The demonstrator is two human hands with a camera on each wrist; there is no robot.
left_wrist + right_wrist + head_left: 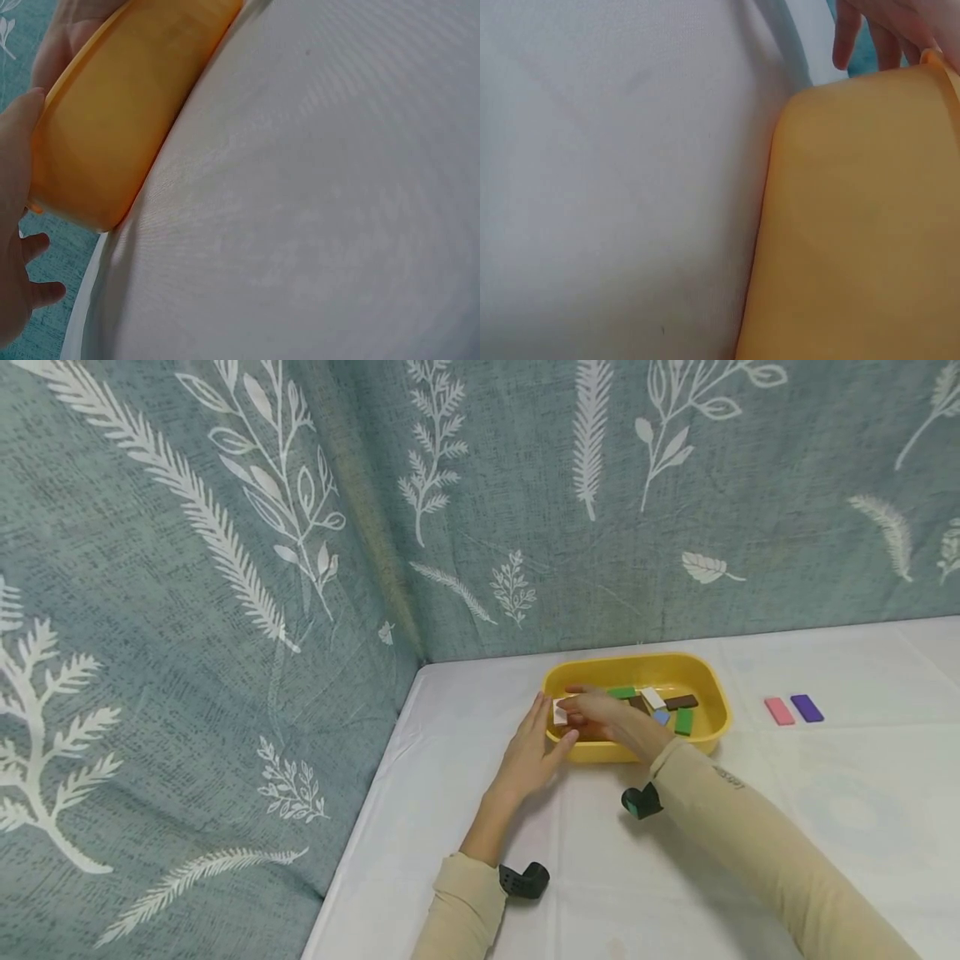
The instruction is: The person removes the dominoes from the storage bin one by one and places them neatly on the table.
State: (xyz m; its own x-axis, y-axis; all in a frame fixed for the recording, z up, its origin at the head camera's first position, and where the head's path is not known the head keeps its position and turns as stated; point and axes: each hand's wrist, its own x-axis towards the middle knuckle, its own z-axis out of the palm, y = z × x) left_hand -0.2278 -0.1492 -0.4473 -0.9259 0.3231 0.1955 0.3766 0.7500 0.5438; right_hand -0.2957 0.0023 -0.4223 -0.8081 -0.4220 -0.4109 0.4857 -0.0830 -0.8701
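Soft, even light over the bright head view, white bench (pixel 862 835) pale with little detail, faint soft-edged shadow beside the right sleeve (pixel 765 839), both wrist views dimmer and greyer, yellow tub (pixel 862 210) softly blurred in the right one.

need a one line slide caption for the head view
Left hand at one end of a yellow tray, right hand inside beside a white block.

Head view looks forward-down; wrist views, close, share tub (pixel 112 127).
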